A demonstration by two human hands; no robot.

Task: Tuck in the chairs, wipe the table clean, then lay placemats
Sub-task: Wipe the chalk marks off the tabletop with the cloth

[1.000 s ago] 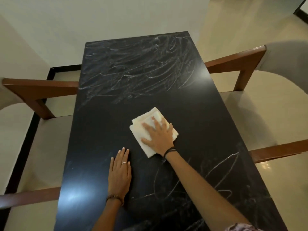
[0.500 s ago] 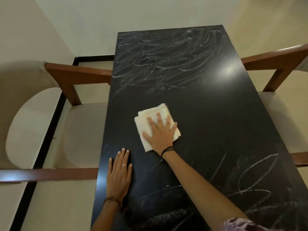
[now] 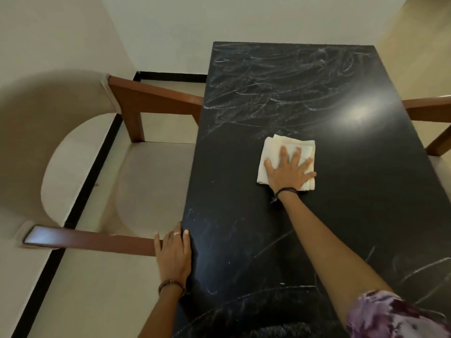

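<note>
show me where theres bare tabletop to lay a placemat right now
Bare top lies right of the folded cloth out to the table edge, and between the two hands. The far end is bare but chalk-scribbled. Taken: mid-table, where the right hand presses the cloth, and the near left edge under the left hand.

Plain pale walls (image 3: 170, 28) meet beige floor (image 3: 97, 301) edged by black skirting (image 3: 170, 76).
</note>
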